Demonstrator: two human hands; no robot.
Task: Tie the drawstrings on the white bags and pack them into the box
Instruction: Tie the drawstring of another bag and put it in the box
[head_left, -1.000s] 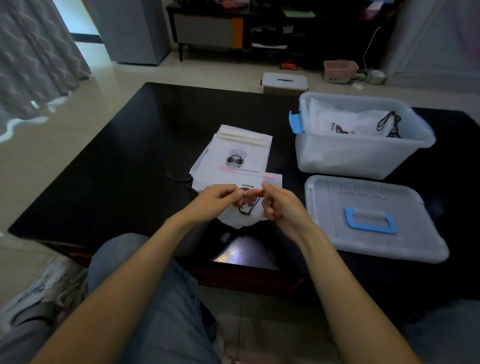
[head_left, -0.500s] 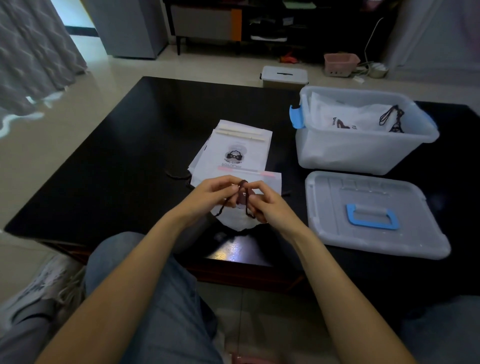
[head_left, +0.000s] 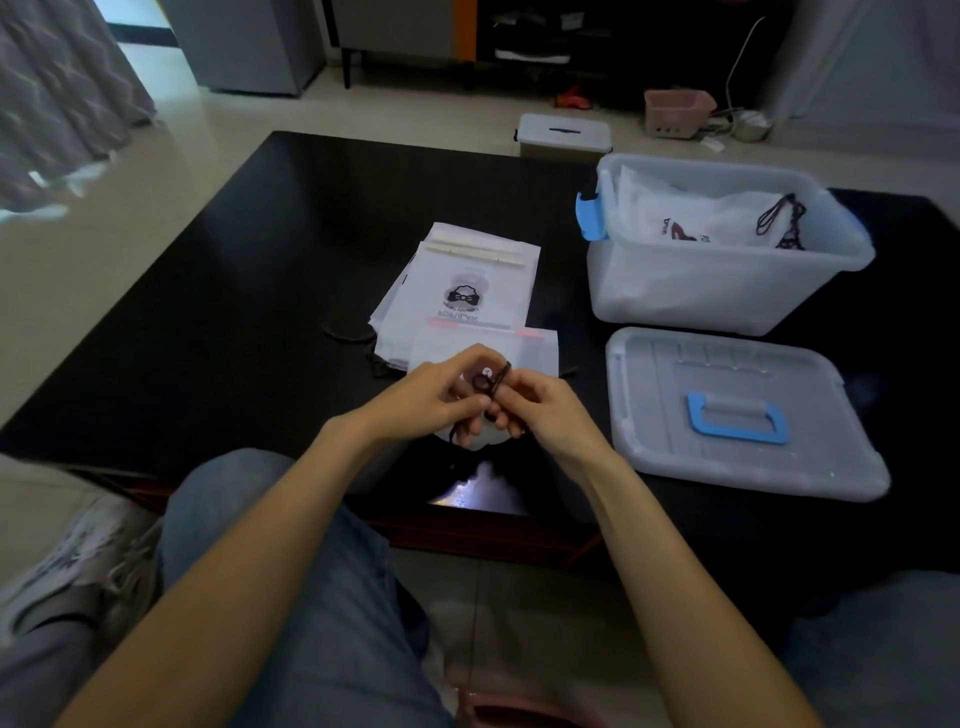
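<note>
Left half of worktop (head_left: 218, 291) open. Centre: bag stack (head_left: 467, 291). Right side blocked by box (head_left: 727, 291) and lid (head_left: 737, 410) lying just below it; narrow gap between.

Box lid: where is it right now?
Head view: the lid lies flat on the black table, right of the hands, just in front of the open box, blue handle up.

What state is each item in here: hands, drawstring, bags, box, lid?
left hand: pinching the drawstring
right hand: pinching the drawstring
drawstring: looped between the fingers, knot unfinished
white bag: flat on the table under the hands
stack of bags: lying flat, unpacked
box: open, bags inside
lid: off, flat on the table beside the box
</note>
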